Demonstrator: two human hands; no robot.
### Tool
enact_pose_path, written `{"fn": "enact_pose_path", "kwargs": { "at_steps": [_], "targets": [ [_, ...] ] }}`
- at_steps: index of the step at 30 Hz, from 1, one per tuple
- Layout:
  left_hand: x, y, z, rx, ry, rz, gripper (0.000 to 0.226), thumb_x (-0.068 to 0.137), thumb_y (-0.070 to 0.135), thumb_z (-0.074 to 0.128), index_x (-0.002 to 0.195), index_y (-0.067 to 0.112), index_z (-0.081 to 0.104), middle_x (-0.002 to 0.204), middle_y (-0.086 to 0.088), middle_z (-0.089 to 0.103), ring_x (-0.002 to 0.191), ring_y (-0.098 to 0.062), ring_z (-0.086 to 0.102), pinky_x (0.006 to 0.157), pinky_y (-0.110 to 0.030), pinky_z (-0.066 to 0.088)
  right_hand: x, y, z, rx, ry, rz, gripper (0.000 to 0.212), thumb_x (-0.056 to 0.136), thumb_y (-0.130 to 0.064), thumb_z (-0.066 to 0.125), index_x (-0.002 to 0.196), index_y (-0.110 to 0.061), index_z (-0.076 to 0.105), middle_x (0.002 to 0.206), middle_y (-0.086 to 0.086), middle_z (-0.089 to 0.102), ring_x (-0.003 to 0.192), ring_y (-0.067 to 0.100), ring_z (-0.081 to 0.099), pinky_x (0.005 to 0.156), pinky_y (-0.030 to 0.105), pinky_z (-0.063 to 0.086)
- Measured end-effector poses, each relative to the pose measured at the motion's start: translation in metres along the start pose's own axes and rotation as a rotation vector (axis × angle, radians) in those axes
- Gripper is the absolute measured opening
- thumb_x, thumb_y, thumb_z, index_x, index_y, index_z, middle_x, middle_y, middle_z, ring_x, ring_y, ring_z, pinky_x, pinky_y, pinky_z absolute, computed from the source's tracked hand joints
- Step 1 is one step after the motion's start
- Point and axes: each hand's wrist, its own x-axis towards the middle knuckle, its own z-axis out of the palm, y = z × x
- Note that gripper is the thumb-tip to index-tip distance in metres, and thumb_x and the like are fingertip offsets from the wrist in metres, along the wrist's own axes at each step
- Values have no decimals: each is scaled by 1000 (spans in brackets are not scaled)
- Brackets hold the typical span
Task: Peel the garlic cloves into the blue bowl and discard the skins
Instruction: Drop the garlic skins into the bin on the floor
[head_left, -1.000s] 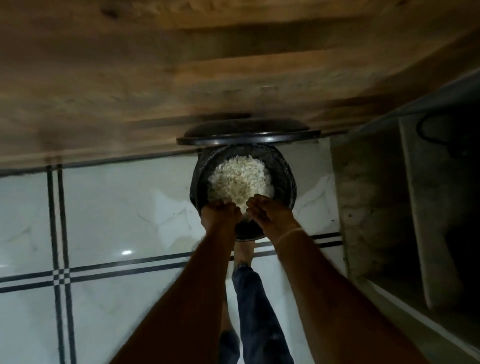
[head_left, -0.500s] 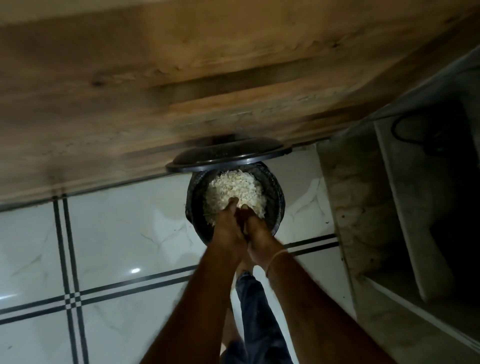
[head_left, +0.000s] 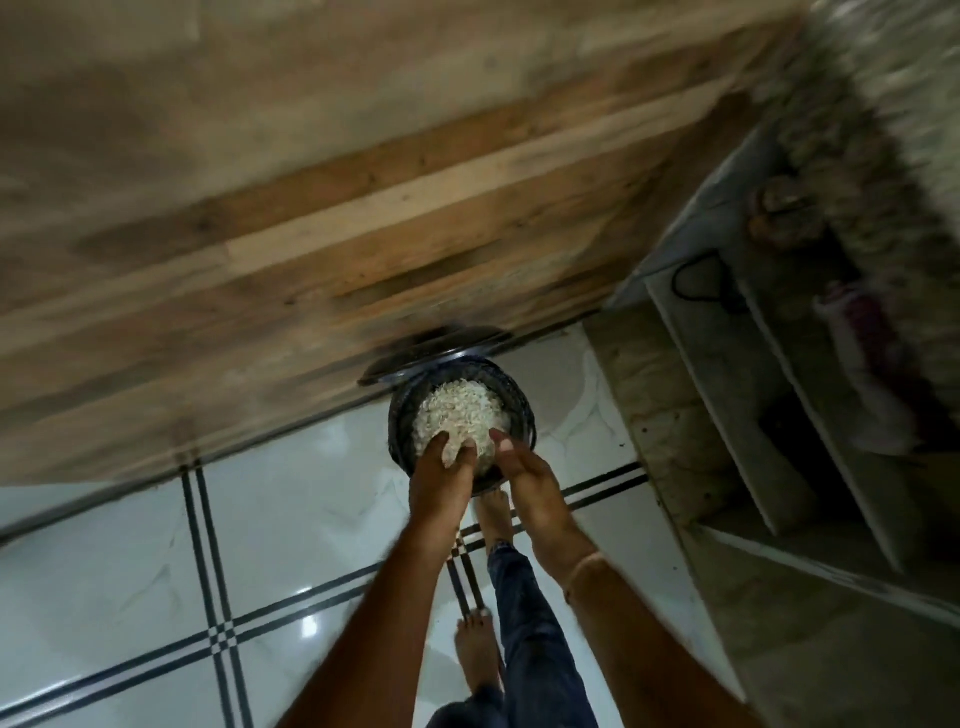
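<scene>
The person is standing over a black bin (head_left: 525, 415), its lid (head_left: 415, 358) tipping up against the wood behind. The skins (head_left: 462, 410) are sitting in a pale, loose heap inside, rising close to the rim. The left hand (head_left: 441, 483) is reaching in at the near edge, thumb and fingers curving round a clump of skins. The right hand (head_left: 532, 488) is hovering just beside it over the rim, fingers nearly straight and holding nothing. The bowl is not showing in this view.

The heap is looking full and very light, so a quick release or a brush of either hand is likely to be sending flakes over the rim onto the floor (head_left: 291, 519). A foot (head_left: 493, 512) is resting at the bin's base, probably pressing a pedal. If it is easing off while both hands are inside, the lid is going to be dropping onto the wrists. Skins clinging to the fingers may also be travelling back to the peeled cloves.
</scene>
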Motion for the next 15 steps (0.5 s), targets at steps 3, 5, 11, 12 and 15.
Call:
{"fn": "enact_pose_path", "kwargs": {
  "at_steps": [3,5,11,12,15],
  "targets": [
    [-79,7,-9,264,-25,224,56,104,39,59,155,24,44,159,-9,47,143,-29,48,118,-43,40,-79,-10,-26,-134,62,-162,35,109,-42,48,138,-30,65,130,-1,68,120,14,63,100,31,56],
    [-133,10,-9,365,-37,357,55,102,38,61,153,24,47,156,-7,51,141,-27,50,116,-47,42,-138,-17,-50,-219,133,-276,23,109,-34,50,124,-38,67,118,-13,70,110,2,65,90,12,51],
    [-273,21,26,571,-174,743,49,99,44,63,145,29,55,147,2,57,136,-21,52,110,-45,47,-282,3,-142,-574,423,-394,45,109,-47,41,144,-26,59,151,-3,54,141,15,45,114,25,30],
    [-289,23,37,595,-196,791,48,100,43,64,145,29,56,148,3,56,137,-20,50,111,-42,45,-299,9,-158,-593,462,-392,42,109,-44,43,146,-28,57,153,-4,52,143,15,41,112,23,28],
    [-331,33,73,658,-255,915,47,101,41,63,146,29,55,150,5,53,139,-17,46,112,-37,41,-332,25,-205,-619,584,-396,40,109,-43,45,146,-30,55,152,-5,50,140,14,42,115,31,35]
  ]
}}
